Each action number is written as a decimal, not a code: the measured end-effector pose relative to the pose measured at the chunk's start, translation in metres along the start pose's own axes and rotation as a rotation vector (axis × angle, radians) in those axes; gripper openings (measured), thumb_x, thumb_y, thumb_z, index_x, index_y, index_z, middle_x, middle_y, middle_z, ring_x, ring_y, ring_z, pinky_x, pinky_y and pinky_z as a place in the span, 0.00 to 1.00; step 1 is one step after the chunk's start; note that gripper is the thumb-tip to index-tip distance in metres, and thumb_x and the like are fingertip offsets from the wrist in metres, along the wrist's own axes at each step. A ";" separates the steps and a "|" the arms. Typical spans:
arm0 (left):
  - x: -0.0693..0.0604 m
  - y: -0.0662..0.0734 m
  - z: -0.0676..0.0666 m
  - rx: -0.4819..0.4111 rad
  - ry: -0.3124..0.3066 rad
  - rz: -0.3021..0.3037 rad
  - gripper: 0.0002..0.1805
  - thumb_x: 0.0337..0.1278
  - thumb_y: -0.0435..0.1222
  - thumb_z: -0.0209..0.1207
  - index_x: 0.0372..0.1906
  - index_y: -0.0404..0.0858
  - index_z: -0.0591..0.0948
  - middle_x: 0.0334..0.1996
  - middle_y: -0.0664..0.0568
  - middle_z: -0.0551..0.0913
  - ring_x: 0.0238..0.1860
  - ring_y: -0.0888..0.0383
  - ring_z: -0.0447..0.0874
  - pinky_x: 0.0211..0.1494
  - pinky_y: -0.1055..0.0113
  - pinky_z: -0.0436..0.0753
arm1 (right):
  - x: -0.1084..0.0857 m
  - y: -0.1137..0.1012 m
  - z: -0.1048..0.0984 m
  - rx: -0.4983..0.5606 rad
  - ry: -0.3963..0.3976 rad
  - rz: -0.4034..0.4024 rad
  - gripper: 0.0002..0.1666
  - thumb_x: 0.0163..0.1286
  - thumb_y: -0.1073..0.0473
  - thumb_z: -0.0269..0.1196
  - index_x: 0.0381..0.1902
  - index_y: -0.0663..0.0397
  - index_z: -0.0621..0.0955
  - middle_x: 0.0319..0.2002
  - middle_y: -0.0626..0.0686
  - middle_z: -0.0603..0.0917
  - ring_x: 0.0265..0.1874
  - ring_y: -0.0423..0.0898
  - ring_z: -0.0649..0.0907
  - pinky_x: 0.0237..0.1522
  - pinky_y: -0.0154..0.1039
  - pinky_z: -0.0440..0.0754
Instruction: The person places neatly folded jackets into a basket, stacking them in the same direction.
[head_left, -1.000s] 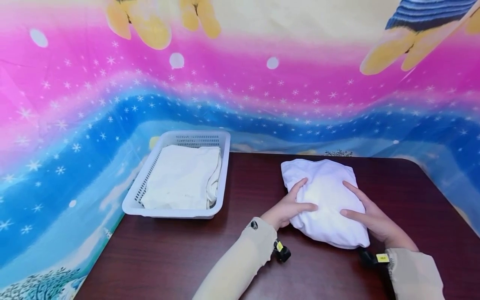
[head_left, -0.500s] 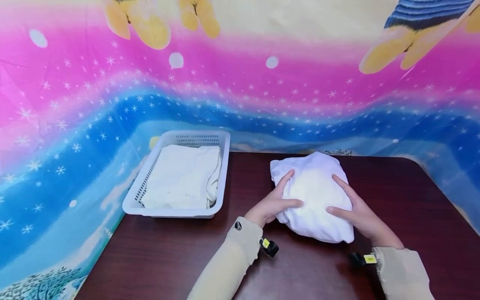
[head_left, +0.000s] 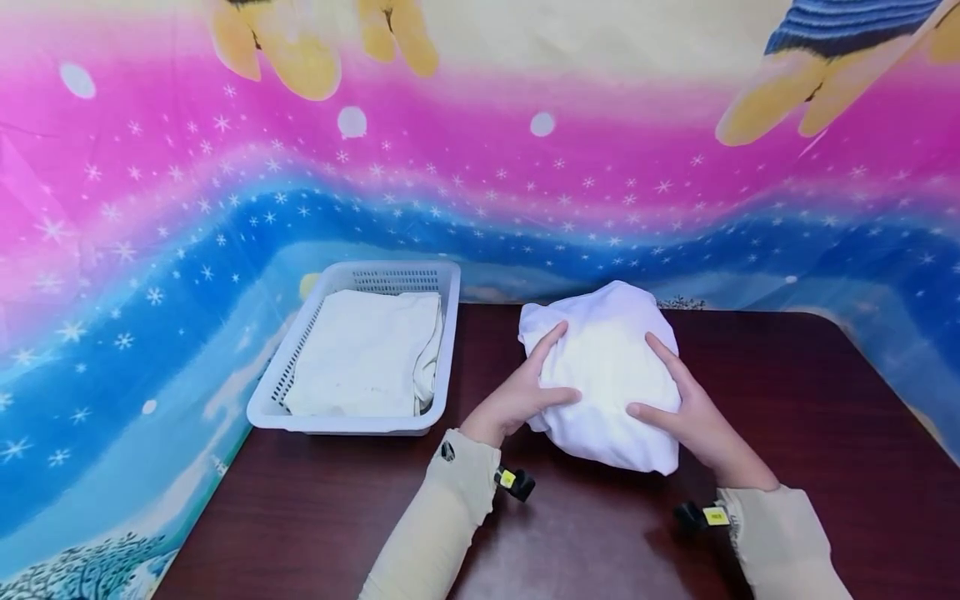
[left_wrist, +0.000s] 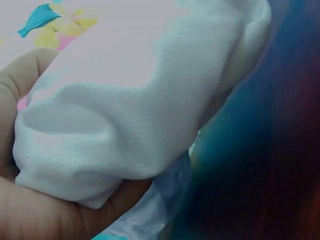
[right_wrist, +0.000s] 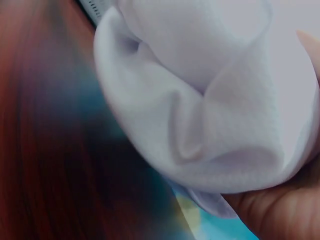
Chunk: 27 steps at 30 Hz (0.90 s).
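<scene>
A white folded piece of clothing (head_left: 603, 367), bundled and bulging, is held up between both hands over the right half of the table. My left hand (head_left: 517, 393) grips its left side, thumb on top and the other fingers beneath. On the opposite side my right hand (head_left: 693, 417) holds it in the same way. In the left wrist view the fabric (left_wrist: 135, 115) shows a fine dotted texture and soft folds. Rolled layers of the clothing (right_wrist: 200, 110) face the right wrist camera. What kind of garment it is cannot be told.
A pale plastic basket (head_left: 345, 426) with slotted walls stands at the table's left, holding folded white cloth (head_left: 360, 354). The table (head_left: 585, 533) is dark reddish wood. Behind it hangs a colourful printed backdrop (head_left: 465, 167).
Both hands have carried the white clothing to the left, and it appears higher in the head view, lifted and nearer the basket. The basket has not moved.
</scene>
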<state>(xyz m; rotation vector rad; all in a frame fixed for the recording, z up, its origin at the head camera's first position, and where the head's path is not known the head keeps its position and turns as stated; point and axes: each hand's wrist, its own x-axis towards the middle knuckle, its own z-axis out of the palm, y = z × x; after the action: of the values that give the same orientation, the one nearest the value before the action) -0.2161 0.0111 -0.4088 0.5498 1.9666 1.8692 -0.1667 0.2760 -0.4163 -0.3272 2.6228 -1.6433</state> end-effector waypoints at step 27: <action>-0.036 0.051 -0.044 0.078 0.124 0.073 0.48 0.60 0.39 0.69 0.78 0.70 0.56 0.78 0.52 0.53 0.72 0.45 0.61 0.64 0.46 0.76 | 0.023 -0.068 0.028 0.057 -0.003 -0.077 0.60 0.64 0.53 0.74 0.79 0.15 0.48 0.80 0.53 0.49 0.72 0.64 0.62 0.54 0.62 0.81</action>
<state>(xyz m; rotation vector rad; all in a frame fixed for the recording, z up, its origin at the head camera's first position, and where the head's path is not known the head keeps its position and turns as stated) -0.2067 -0.0434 -0.3557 0.5473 2.1329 1.9192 -0.1745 0.2180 -0.3659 -0.4332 2.5863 -1.7349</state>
